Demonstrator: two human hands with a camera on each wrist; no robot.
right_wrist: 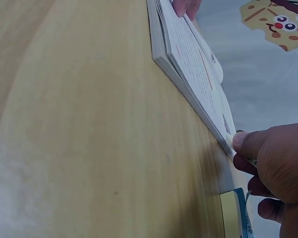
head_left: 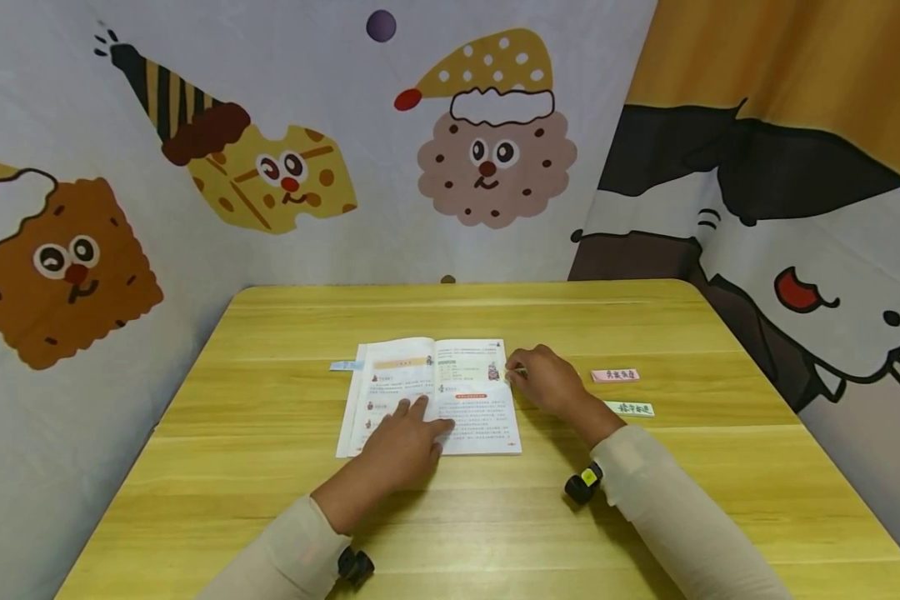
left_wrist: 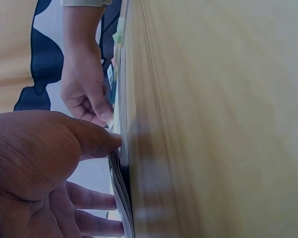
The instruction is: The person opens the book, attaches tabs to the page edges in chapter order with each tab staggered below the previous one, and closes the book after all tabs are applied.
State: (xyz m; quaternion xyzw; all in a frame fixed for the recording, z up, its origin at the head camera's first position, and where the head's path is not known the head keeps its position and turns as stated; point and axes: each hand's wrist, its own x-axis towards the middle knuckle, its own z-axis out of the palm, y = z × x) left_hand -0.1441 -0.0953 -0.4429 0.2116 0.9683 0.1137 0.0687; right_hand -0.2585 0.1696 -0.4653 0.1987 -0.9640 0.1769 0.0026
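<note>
An open book (head_left: 476, 429) with printed pages lies on the wooden table. My left hand (head_left: 405, 442) presses on its pages near the middle fold, fingers spread; in the left wrist view the thumb (left_wrist: 102, 141) rests at the book's lower edge. At the right page's outer edge, my right hand (head_left: 547, 379) pinches a small yellowish paper tab (head_left: 521, 370) between thumb and curled fingers. Most of that tab is hidden by the fingers. A pale blue paper tab (head_left: 345, 366) sticks out from the book's left side.
Right of the book lie a pink strip (head_left: 615, 376) and a green strip (head_left: 633, 409), both with handwriting; the right forearm partly covers the green one. A cartoon-printed cloth (head_left: 307, 258) hangs behind the table (head_left: 270, 325).
</note>
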